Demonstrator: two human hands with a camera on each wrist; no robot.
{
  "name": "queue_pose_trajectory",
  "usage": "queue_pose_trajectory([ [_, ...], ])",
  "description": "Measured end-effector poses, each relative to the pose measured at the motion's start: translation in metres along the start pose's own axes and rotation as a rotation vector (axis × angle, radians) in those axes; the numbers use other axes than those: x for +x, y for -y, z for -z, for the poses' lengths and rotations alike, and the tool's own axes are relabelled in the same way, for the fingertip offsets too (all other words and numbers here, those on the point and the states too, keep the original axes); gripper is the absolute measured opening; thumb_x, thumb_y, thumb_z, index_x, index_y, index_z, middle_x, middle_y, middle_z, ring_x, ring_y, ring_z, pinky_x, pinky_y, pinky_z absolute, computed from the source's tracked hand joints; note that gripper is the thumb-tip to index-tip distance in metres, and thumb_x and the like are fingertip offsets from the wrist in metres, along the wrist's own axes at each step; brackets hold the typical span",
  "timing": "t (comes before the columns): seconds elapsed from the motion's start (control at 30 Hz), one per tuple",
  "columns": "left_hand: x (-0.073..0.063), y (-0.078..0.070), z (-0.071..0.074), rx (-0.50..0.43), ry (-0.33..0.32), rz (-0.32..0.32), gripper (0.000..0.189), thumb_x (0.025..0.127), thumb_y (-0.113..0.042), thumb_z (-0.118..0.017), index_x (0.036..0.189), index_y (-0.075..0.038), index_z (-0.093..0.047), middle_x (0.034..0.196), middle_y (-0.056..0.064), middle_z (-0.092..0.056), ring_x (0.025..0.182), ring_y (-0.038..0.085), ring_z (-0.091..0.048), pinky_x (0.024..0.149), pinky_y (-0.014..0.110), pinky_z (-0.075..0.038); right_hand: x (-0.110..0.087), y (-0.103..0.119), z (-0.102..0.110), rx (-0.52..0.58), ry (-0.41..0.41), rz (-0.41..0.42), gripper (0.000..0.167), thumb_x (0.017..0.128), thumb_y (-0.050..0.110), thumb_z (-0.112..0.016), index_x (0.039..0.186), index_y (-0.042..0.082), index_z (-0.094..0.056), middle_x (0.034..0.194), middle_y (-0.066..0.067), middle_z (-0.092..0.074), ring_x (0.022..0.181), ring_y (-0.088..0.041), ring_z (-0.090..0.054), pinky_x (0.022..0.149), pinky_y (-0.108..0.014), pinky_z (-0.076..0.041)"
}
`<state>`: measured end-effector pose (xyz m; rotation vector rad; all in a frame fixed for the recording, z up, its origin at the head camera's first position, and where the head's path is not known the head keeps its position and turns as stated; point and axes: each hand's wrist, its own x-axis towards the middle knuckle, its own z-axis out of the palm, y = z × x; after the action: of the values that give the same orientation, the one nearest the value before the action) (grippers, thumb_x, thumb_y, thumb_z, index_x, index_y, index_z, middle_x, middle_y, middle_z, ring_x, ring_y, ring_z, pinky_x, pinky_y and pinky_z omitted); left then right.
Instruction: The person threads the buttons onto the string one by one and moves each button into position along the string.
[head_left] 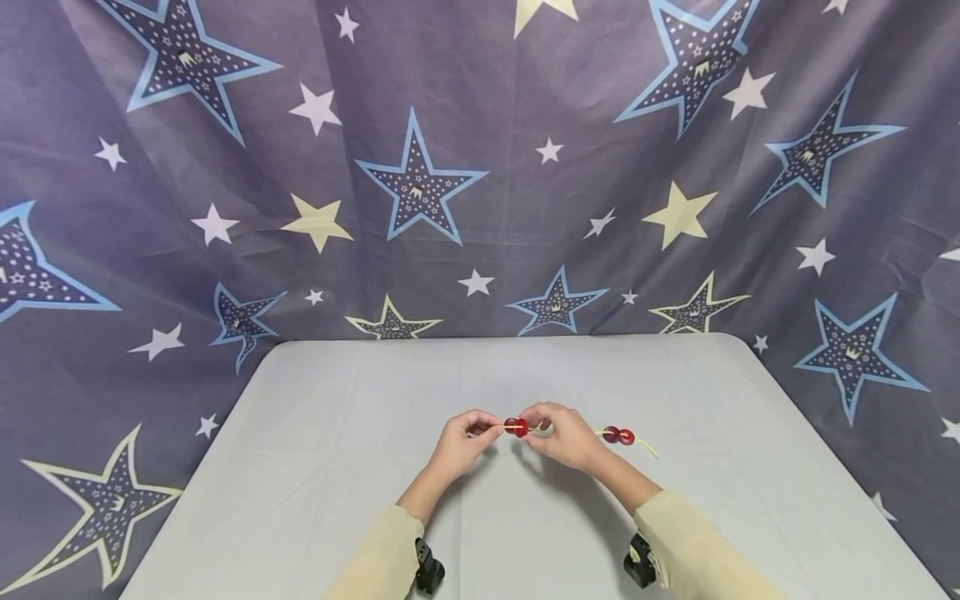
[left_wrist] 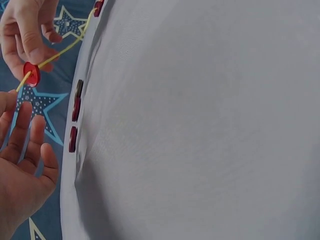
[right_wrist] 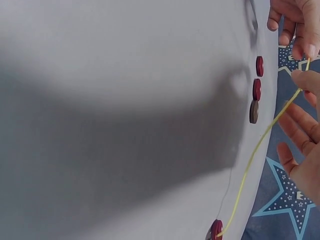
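Left hand (head_left: 467, 437) pinches yellow cord (right_wrist: 248, 164), right hand (head_left: 564, 437) pinches threaded red button (left_wrist: 33, 76), 2 more buttons (head_left: 611, 435) on bench (head_left: 337, 400) at right hand's 3 o'clock.

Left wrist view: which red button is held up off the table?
The red button at the right hand's fingertips, above the left hand in this view; the other red buttons lie on the table.
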<state>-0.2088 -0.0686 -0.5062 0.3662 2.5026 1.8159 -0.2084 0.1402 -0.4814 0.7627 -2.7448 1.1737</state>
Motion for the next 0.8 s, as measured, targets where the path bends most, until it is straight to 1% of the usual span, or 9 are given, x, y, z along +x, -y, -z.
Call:
queue_pose_trajectory([
  [0.17, 0.0000, 0.0004, -0.0003, 0.004, 0.002, 0.002, 0.011, 0.085, -0.021, -0.069, 0.089, -0.011, -0.070, 0.087, 0.006, -0.069, 0.075, 0.011, -0.056, 0.061, 0.021, -0.046, -0.0016, -0.0009, 0.0023, -0.015, -0.002, -0.014, 0.024, 0.079, 0.012, -0.072, 0.102, 0.011, -0.067, 0.090, -0.002, -0.067, 0.085, -0.024, -0.063, 0.077, -0.039, -0.052],
  [0.37, -0.0005, -0.0007, -0.0001, 0.001, 0.008, 0.008, 0.013, 0.085, -0.022, -0.068, 0.090, -0.010, -0.069, 0.084, 0.006, -0.068, 0.073, 0.010, -0.055, 0.060, 0.021, -0.045, -0.0033, -0.0031, 0.0041, -0.020, 0.005, -0.041, 0.024, 0.079, 0.012, -0.072, 0.102, 0.011, -0.067, 0.088, -0.002, -0.066, 0.085, -0.024, -0.062, 0.076, -0.042, -0.051],
  [0.43, -0.0006, -0.0009, -0.0003, 0.002, 0.009, 0.013, 0.012, 0.085, -0.022, -0.068, 0.090, -0.010, -0.069, 0.083, 0.006, -0.068, 0.072, 0.010, -0.055, 0.060, 0.021, -0.045, -0.0037, -0.0036, 0.0046, -0.025, 0.011, -0.055, 0.024, 0.079, 0.012, -0.072, 0.102, 0.012, -0.067, 0.087, -0.002, -0.065, 0.085, -0.023, -0.061, 0.075, -0.040, -0.051],
  [0.6, -0.0007, -0.0008, -0.0006, 0.001, 0.012, 0.023, 0.013, 0.085, -0.022, -0.069, 0.089, -0.010, -0.069, 0.083, 0.006, -0.068, 0.072, 0.010, -0.054, 0.061, 0.021, -0.045, -0.0044, -0.0041, 0.0061, -0.047, 0.022, -0.079, 0.024, 0.079, 0.013, -0.072, 0.102, 0.014, -0.067, 0.086, -0.001, -0.065, 0.085, -0.020, -0.060, 0.072, -0.029, -0.048],
  [0.8, -0.0013, 0.0001, -0.0010, -0.002, 0.011, 0.030, 0.013, 0.084, -0.022, -0.069, 0.089, -0.010, -0.069, 0.083, 0.007, -0.068, 0.072, 0.011, -0.054, 0.060, 0.021, -0.044, -0.0058, -0.0049, 0.0075, -0.058, 0.026, -0.092, 0.024, 0.079, 0.013, -0.072, 0.103, 0.014, -0.067, 0.087, 0.000, -0.064, 0.085, -0.019, -0.060, 0.070, -0.028, -0.047],
])
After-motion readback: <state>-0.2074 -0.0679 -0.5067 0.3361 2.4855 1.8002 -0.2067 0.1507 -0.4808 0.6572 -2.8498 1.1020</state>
